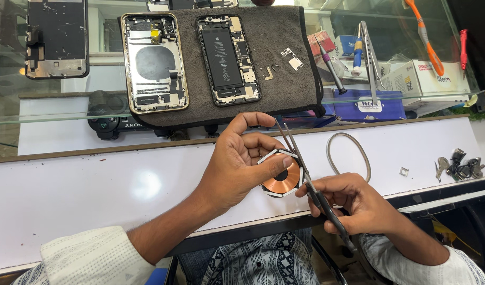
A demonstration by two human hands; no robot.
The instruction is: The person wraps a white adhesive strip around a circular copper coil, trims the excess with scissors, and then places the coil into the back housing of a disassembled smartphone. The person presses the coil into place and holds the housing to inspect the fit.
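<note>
Just past the white counter's [94, 195] near edge, left hand [237, 166] pinches a round copper coil [281, 178] with a white rim, thumb and fingertips curled around its 9 o'clock side. Right hand [353, 203] is clenched on tweezers [306, 174]; their long axis runs from 5 o'clock at the grip to 11 o'clock at the tips, crossing the coil's right edge. Coil sits at 10 o'clock from the right grip; left hand is nearer, already on it.

Packages: blue box with white label [369, 104] at 1 o'clock from the coil, white carton [424, 79] further right at 2 o'clock. Grey cloth [279, 68] at 12 o'clock carries two opened phones [155, 62].
</note>
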